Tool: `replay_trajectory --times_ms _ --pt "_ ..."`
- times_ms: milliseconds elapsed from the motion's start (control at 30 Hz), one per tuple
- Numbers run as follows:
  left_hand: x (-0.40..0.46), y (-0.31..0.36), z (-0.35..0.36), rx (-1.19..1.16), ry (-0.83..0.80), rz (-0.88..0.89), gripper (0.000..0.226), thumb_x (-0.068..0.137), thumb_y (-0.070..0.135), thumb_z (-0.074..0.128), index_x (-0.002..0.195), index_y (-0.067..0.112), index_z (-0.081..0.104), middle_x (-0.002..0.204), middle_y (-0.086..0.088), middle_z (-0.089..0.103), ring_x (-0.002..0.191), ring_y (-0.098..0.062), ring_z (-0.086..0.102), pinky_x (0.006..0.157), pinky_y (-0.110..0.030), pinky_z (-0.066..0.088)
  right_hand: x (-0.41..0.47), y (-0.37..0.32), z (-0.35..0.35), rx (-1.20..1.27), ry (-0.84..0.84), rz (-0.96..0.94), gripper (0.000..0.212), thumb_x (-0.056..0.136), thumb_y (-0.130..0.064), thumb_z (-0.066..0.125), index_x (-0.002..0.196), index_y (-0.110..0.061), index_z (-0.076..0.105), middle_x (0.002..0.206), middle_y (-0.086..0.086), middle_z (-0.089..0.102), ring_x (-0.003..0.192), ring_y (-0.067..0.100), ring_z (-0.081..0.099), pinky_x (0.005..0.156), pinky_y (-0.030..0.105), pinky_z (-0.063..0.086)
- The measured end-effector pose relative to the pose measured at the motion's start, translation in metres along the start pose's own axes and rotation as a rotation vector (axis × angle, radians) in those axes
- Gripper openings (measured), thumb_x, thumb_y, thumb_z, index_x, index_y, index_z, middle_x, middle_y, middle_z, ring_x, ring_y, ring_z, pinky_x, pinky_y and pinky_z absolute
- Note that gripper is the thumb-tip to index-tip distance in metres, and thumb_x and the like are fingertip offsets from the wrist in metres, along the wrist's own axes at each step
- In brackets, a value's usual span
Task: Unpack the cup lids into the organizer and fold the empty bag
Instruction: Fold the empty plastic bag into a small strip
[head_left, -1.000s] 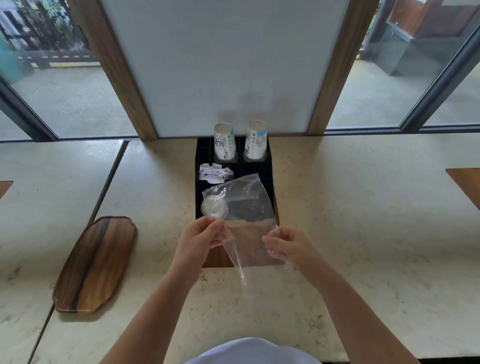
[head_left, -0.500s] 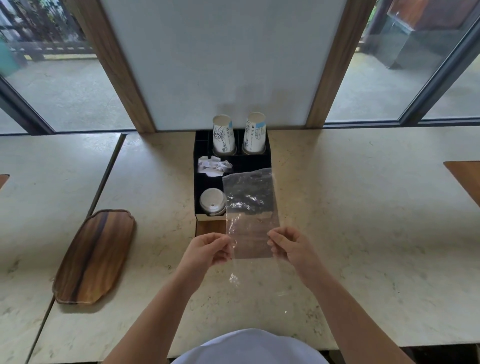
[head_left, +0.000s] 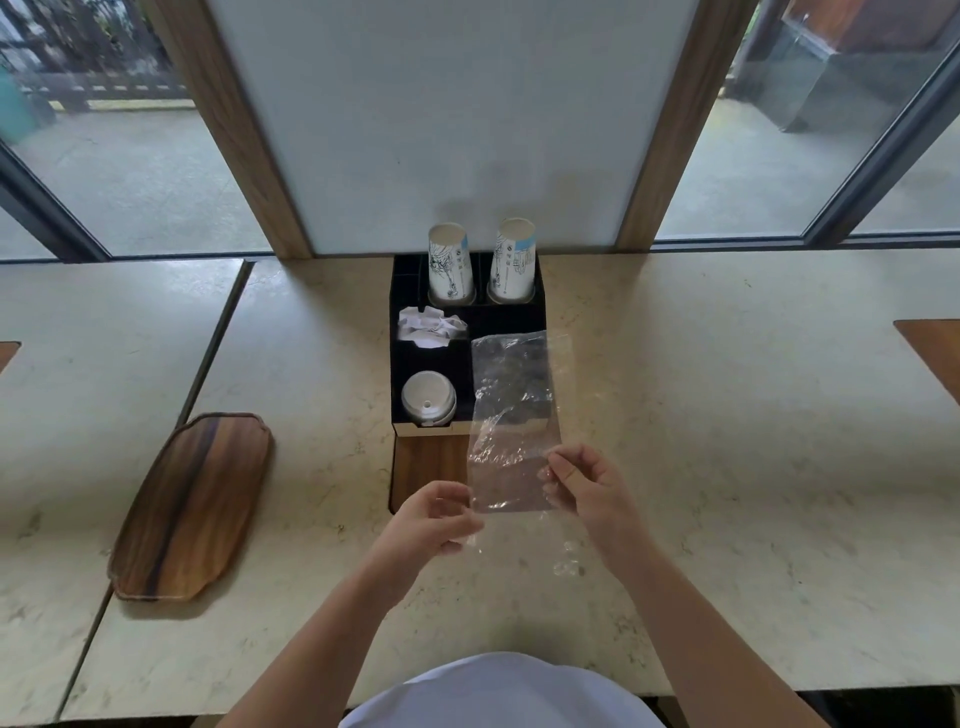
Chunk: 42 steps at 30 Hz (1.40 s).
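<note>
Empty bag (head_left: 511, 415): held up over table (head_left: 727, 415), near organizer (head_left: 397, 364). Featherlight, limp, slick film. Both hands (head_left: 434, 514) (head_left: 584, 486), fingers seemingly clamped on lower corners. Corners suit folding.

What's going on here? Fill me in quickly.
A person is holding up a clear plastic bag over the table, pinching its lower corners with the left hand and the right hand. The bag looks empty. A stack of lids already sits in the front left compartment of the black organizer, behind which two paper cups stand upside down. The bag is spread flat and not yet folded.
</note>
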<state>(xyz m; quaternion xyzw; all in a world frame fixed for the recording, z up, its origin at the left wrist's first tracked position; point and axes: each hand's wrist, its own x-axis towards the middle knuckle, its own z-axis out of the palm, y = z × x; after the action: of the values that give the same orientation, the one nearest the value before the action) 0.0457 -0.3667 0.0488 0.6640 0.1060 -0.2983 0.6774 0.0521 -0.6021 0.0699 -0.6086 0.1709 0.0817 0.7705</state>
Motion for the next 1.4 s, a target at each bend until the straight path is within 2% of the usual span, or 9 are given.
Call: replay_trajectory --times_ms 100,300,433,667,833,1033,1133,1300,1400 --pt "-0.003 -0.002 0.001 0.039 -0.095 -0.067 0.058 0.067 0.046 0.091 0.114 0.018 0.072 0.106 -0.004 0.078 0.095 -0.019 0.073 0.08 -0.031 0.055 0.001 -0.005 -0.001 0.043 -0.028 -0.034 0.015 0.1 -0.003 0.06 0.092 -0.01 0.07 0.077 0.006 0.07 0.06 0.01 0.061 0.062 0.021 0.055" --pt "-0.004 -0.007 0.002 0.059 -0.098 -0.043 0.011 0.084 0.028 0.083 0.082 0.018 0.079 0.083 -0.006 0.075 0.076 -0.015 0.066 0.072 -0.026 0.053 0.003 -0.013 -0.001 0.158 0.012 -0.092 0.033 0.1 -0.003 0.06 0.081 -0.025 0.077 0.079 0.002 0.072 0.07 0.008 0.067 0.067 0.018 0.058" --pt "-0.006 -0.007 0.003 0.054 -0.064 0.004 0.034 0.062 0.035 0.095 0.071 0.018 0.068 0.076 -0.005 0.072 0.071 -0.014 0.064 0.071 -0.029 0.052 0.003 -0.01 -0.004 0.179 0.035 -0.095 0.036 0.099 -0.003 0.059 0.079 -0.026 0.078 0.077 0.002 0.072 0.068 0.007 0.066 0.066 0.018 0.056" --pt "-0.008 0.006 0.007 -0.118 -0.085 0.02 0.036 0.088 0.047 0.076 0.107 0.017 0.076 0.108 -0.011 0.076 0.093 -0.023 0.072 0.076 -0.031 0.055 0.008 0.004 -0.009 0.128 -0.115 -0.04 0.027 0.099 -0.008 0.061 0.083 -0.024 0.075 0.081 0.005 0.07 0.066 0.012 0.062 0.06 0.021 0.054" --pt "-0.003 0.019 0.01 -0.183 0.06 0.079 0.024 0.082 0.042 0.078 0.088 0.018 0.077 0.093 -0.011 0.076 0.08 -0.02 0.068 0.069 -0.028 0.055 0.01 0.003 -0.009 -0.014 -0.163 -0.034 0.006 0.092 -0.03 0.072 0.095 -0.026 0.075 0.09 0.004 0.075 0.075 0.012 0.069 0.068 0.022 0.057" --pt "0.001 0.022 0.006 -0.406 0.193 0.06 0.018 0.086 0.03 0.079 0.089 0.012 0.079 0.086 -0.011 0.072 0.075 -0.021 0.066 0.063 -0.03 0.054 -0.007 0.004 -0.012 -0.375 -0.311 0.256 0.068 0.068 -0.067 0.084 0.119 -0.026 0.066 0.109 -0.005 0.076 0.1 0.014 0.074 0.078 0.024 0.057" --pt "0.003 0.024 0.003 -0.538 0.247 0.04 0.016 0.083 0.025 0.08 0.089 0.011 0.079 0.082 -0.01 0.071 0.069 -0.019 0.066 0.057 -0.029 0.053 -0.016 0.007 -0.01 -0.347 -0.348 0.368 0.067 0.07 -0.061 0.085 0.114 -0.013 0.07 0.103 0.002 0.078 0.095 0.016 0.075 0.079 0.025 0.057" --pt "0.004 0.026 0.002 -0.619 0.389 0.077 0.011 0.086 0.021 0.079 0.076 0.018 0.08 0.08 -0.005 0.076 0.066 -0.016 0.07 0.057 -0.029 0.055 -0.03 0.022 0.006 -0.235 -0.114 0.656 0.061 0.076 -0.063 0.079 0.1 -0.007 0.07 0.083 0.005 0.076 0.068 0.016 0.069 0.065 0.028 0.059" --pt "0.003 0.026 0.001 -0.643 0.452 0.097 0.016 0.087 0.02 0.079 0.071 0.022 0.081 0.081 -0.004 0.077 0.069 -0.016 0.072 0.063 -0.03 0.057 -0.039 0.032 0.014 -0.128 -0.137 0.562 0.039 0.081 -0.049 0.08 0.086 -0.013 0.068 0.068 0.0 0.064 0.055 0.011 0.055 0.051 0.023 0.047"
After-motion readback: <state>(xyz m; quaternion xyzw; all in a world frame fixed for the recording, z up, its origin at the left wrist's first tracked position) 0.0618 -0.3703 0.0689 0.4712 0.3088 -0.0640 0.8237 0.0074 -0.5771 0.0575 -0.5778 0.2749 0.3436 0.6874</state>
